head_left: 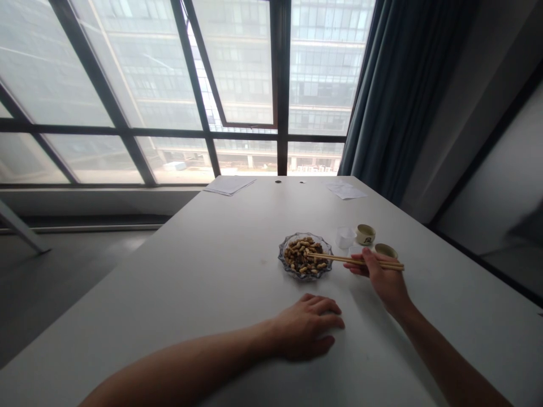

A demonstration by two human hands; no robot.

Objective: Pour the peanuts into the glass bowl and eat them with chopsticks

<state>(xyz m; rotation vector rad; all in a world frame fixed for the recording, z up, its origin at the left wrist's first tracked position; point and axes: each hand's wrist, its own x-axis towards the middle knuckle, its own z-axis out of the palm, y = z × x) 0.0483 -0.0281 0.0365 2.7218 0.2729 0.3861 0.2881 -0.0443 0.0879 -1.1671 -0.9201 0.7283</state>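
Observation:
My right hand (379, 277) is closed on a pair of wooden chopsticks (339, 258), which point left. Their tips reach over a scalloped glass dish (281, 259) and touch or nearly touch its contents. Peanuts in their shells (303, 246) lie heaped in the dish, mixed with darker bits too small to name. My left hand (307, 327) rests palm down on the table in front of the dish, fingers spread and holding nothing. Just beyond my right hand stand a pale green cup (365, 234) with a dark character and a second similar cup (386, 250), partly hidden.
Clear plastic cups (345, 237) stand between the dish and the green cups. Papers (231, 185) lie at the far left of the white table (203, 271), and another sheet (347, 190) at the far right. Windows and a dark curtain (399, 96) are behind.

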